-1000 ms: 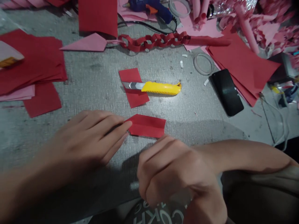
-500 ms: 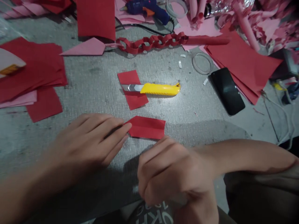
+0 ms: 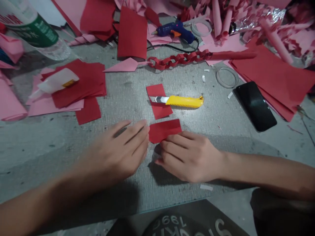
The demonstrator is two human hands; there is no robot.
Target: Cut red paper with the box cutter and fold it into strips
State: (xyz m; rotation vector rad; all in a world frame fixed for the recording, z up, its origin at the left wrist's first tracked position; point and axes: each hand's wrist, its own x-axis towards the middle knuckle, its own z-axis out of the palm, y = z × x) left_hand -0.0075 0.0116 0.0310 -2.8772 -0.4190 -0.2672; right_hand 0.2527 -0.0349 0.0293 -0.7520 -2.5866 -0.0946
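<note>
On the table in front of me lies a small red paper piece (image 3: 165, 129) with a crease visible along it. My left hand (image 3: 120, 149) is at its left end, fingertips closed on that edge and the thumb hidden. At the lower right edge, the curled fingers of my right hand (image 3: 188, 155) pinch the paper. Just beyond it, a yellow utility knife (image 3: 185, 101), blade out, rests across another red paper piece (image 3: 161, 112).
Farther back are a red paper chain (image 3: 178, 61), a blue glue gun (image 3: 176, 31) and a tape ring (image 3: 227, 77). A phone (image 3: 255, 106) lies at the right. Stacked red papers (image 3: 86, 78) and a bottle (image 3: 36, 31) are on the left.
The view has shifted, so the table things appear farther right. My right hand has come up from below onto the lower right edge of the red paper piece. My left hand stays at its left end.
</note>
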